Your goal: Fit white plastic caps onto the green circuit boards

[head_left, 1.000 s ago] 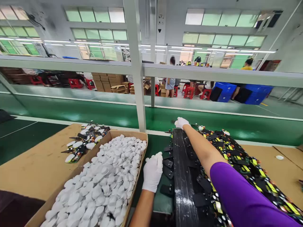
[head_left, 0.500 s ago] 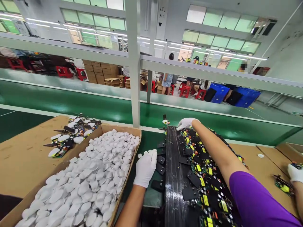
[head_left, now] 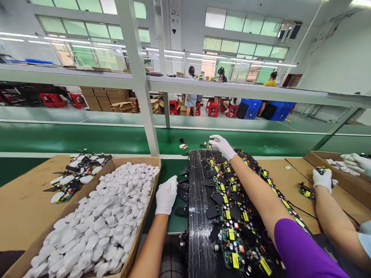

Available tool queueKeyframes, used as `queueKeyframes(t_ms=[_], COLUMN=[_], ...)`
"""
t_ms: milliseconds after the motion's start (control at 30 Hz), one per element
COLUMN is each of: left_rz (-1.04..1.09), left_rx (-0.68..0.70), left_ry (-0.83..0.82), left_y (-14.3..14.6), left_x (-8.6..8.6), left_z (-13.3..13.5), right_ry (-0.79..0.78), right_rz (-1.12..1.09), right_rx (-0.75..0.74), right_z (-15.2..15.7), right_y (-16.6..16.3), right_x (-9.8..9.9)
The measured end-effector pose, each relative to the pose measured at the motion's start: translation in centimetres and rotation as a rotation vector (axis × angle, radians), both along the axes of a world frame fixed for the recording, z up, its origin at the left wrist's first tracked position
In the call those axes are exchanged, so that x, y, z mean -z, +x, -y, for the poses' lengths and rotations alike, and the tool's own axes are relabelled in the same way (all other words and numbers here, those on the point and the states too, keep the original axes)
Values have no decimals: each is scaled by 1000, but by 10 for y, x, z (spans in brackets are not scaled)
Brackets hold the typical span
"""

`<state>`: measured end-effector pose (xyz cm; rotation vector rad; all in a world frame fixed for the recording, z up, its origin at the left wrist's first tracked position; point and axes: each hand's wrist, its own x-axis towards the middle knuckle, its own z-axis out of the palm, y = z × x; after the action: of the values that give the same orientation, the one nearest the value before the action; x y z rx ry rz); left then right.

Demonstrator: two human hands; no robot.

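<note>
My left hand (head_left: 166,196), in a white glove, is closed beside the cardboard box (head_left: 153,190) of small white discs (head_left: 107,216). Discs showed at its fingertips in the earlier picture; now they hardly stand out from the glove. My gloved right hand (head_left: 222,147) reaches over the far end of a long black tray (head_left: 198,216). Its fingers pinch a small circuit board (head_left: 210,145) with a yellow part, mostly hidden by the glove. Rows of circuit boards (head_left: 232,233) with yellow parts and black plates cover the tray's right side.
Boards with white discs on them (head_left: 78,173) are heaped on cardboard at left. Another board (head_left: 183,146) lies on the green surface beyond the tray. At right, a co-worker's gloved hand (head_left: 322,179) holds a board near another box (head_left: 344,179). A post (head_left: 145,96) rises ahead.
My right hand has lifted off the tray's far end, now with a circuit board in its fingers. My left hand stays beside the box. The view has turned right, showing more of the co-worker.
</note>
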<state>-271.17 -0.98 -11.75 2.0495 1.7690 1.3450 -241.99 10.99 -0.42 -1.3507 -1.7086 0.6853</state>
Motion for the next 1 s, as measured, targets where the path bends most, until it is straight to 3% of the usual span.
queueKeyframes(t_ms=[167, 300, 333, 400, 467, 533, 633, 700, 800, 1000], left_rz=[198, 356, 420, 796, 1081, 1240, 1285, 1256, 1180, 1016], left_rx=[39, 168, 269, 674, 832, 762, 464, 304, 177, 107], left_ry=[11, -63, -116, -390, -578, -638, -556, -461, -353, -300], left_y=[14, 44, 51, 64, 69, 64, 43, 29, 15, 12], left_x=[-21, -51, -59, -73, -77, -72, -55, -42, -22, 6], left_z=[12, 56, 72, 105, 134, 155, 163, 154, 125, 84], right_ry=[8, -40, -49, -91, -130, -69, 151, 226, 236, 181], right_rz=[-186, -267, -295, -348, -338, -210, 67, 234, 551, 783], right_rx=[-250, -464, -506, -590, -696, -834, -982, -955, -771, -788], right_z=[86, 160, 175, 200, 217, 221, 206, 185, 152, 119], right_y=[1, -14, -19, -30, -41, -49, -64, -82, -125, -221], right_x=[-22, -35, -35, -31, -24, -17, -11, -9, -7, -7])
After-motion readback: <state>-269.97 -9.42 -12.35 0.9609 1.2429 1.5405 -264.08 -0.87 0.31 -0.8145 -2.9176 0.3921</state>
